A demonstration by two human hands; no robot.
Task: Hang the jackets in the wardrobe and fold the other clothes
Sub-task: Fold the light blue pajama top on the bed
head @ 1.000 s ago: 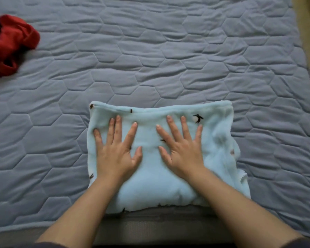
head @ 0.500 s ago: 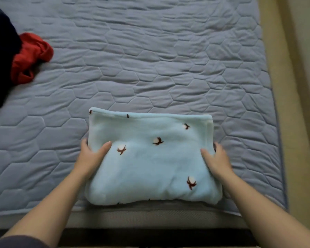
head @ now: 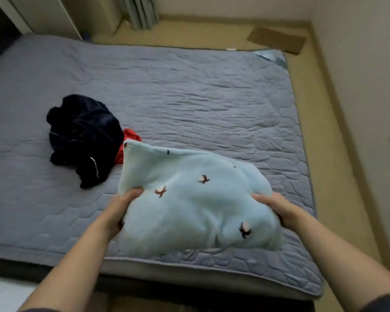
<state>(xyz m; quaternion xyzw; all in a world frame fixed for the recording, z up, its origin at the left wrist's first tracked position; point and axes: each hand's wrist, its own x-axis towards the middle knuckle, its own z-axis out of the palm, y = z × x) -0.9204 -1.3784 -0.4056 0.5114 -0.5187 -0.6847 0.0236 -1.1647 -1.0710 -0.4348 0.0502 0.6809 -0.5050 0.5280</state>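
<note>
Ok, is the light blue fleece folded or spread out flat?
Folded. The light blue fleece is a compact, thick bundle, gripped at its two sides by the left hand and the right hand.

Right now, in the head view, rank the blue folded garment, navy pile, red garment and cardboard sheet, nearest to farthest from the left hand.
1. Blue folded garment: gripped by the left hand.
2. Navy pile and red garment: on the bed beyond it, too close to call.
3. Cardboard sheet: on the floor past the bed's far edge.
</note>
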